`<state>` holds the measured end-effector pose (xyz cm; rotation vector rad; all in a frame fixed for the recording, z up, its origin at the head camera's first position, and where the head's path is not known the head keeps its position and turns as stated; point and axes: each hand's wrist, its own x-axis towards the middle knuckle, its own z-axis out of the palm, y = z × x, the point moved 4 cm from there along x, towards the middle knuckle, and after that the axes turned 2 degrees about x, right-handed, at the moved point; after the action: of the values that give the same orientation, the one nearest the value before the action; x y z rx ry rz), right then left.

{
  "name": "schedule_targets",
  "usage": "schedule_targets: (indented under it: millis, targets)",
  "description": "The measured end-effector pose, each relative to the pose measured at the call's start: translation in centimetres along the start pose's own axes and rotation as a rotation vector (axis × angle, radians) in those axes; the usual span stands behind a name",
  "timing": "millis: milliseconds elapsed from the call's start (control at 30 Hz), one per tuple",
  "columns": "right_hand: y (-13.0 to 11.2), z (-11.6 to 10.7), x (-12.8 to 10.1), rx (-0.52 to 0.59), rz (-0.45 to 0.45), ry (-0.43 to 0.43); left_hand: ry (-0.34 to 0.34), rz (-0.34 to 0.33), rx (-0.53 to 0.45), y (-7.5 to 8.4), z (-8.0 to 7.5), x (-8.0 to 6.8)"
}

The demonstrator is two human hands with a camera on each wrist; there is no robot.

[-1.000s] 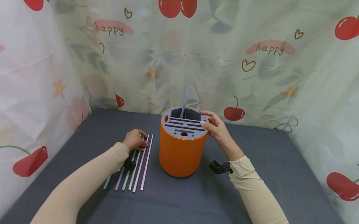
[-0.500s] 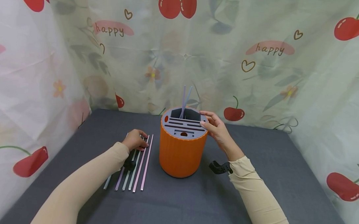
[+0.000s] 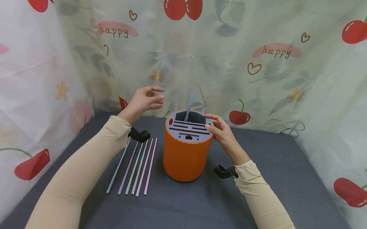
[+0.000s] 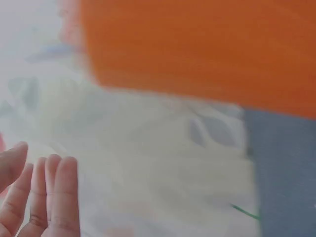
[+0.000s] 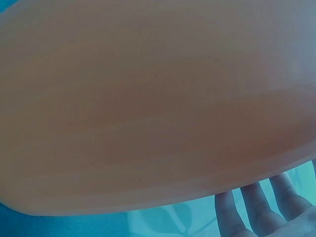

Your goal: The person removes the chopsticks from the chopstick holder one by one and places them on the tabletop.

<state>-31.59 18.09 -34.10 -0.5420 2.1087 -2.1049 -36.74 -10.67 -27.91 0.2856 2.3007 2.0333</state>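
A round orange knife block (image 3: 186, 158) with a grey slotted top stands on the dark table. Two thin sticks (image 3: 190, 103), one purple and one blue, rise from its rear compartment. My right hand (image 3: 222, 131) holds the block's right rim, thumb on top and fingers round the far side; some fingers (image 5: 256, 207) show against its wall in the right wrist view. Raised left of the block, my left hand (image 3: 146, 99) has its fingers extended, with nothing visible in it. Below that arm lie several metallic chopstick-like sticks (image 3: 136, 168) side by side.
A dark cloth covers the table (image 3: 183, 209). Behind and at both sides hangs a pale curtain (image 3: 186, 43) printed with cherries. A black wrist strap (image 3: 139, 135) on the left arm overlaps the sticks' far ends.
My left hand has lifted from the sticks, moving up and away toward the curtain. The lying sticks show no visible shift. My right hand stays on the knife block.
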Motion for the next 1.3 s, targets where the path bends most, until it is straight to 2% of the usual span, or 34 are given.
schedule_targets:
  millis: [67, 133, 267, 367, 533, 733, 933, 1200, 1300]
  targets:
    - [0.1, 0.0, 0.0, 0.0, 0.001, -0.003, -0.006, 0.037, -0.03, 2.0, 0.8, 0.2]
    - [0.2, 0.0, -0.1, 0.002, 0.0, -0.002, -0.026, 0.047, -0.046, 3.4, 1.7, 0.4]
    - [0.2, -0.1, -0.2, 0.012, -0.005, 0.001, -0.076, 0.002, -0.064, 4.5, 3.8, 1.2]
    - [0.2, -0.2, -0.2, 0.013, -0.008, -0.001, -0.103, -0.045, -0.072, 4.5, 4.9, 1.7]
    - [0.2, -0.1, -0.2, 0.017, -0.008, -0.006, -0.136, -0.081, -0.048, 4.4, 6.1, 2.1]
    - [0.1, -0.1, -0.2, 0.02, -0.003, 0.009, -0.184, -0.112, 0.003, 4.5, 7.0, 2.1]
    - [0.2, -0.1, -0.1, 0.013, -0.006, 0.003, -0.187, -0.148, 0.055, 4.4, 7.3, 1.8]
    - [0.0, -0.1, -0.1, 0.002, -0.002, 0.0, -0.194, -0.136, 0.079, 4.3, 7.3, 1.8]
    - [0.1, -0.1, 0.0, 0.003, -0.004, -0.002, -0.184, -0.101, 0.053, 4.6, 7.0, 1.9]
